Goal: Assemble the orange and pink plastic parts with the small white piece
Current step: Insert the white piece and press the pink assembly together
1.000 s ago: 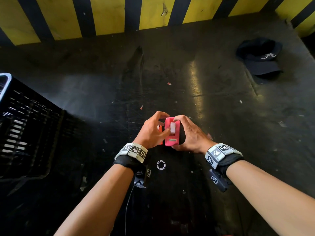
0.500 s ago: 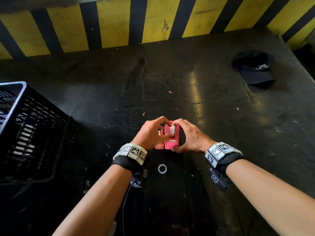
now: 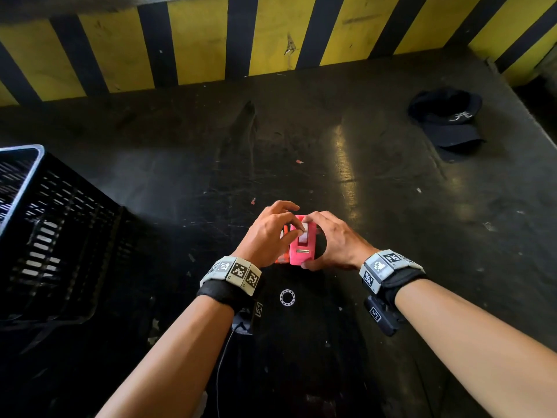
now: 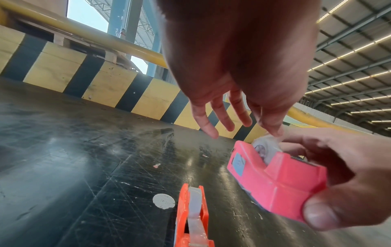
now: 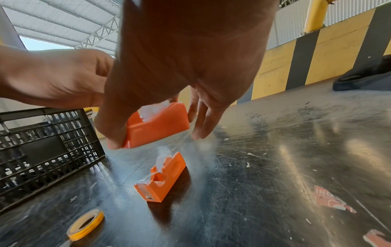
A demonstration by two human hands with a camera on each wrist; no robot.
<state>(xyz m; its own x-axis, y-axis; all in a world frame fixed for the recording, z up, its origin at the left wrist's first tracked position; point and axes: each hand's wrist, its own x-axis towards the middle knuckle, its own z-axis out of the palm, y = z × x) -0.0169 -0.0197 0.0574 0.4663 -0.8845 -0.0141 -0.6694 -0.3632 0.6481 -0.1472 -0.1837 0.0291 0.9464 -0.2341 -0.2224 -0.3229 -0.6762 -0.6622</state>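
Bare forearms; each wrist wears a black strap (image 3: 221, 292) under white coded-marker blocks (image 3: 238, 271).

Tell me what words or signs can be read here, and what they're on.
"A": white script letter on the black cap.
"ING": on a torn red floor sticker, rest missing.
Round white sticker on the floor: print too blurred.
Wristbands: code squares only, no words.

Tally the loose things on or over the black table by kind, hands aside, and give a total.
Tape dispensers: 2 (pink tape dispenser, orange tape dispenser)
Tape rolls: 1
Crates: 1
Caps: 1
Total: 5
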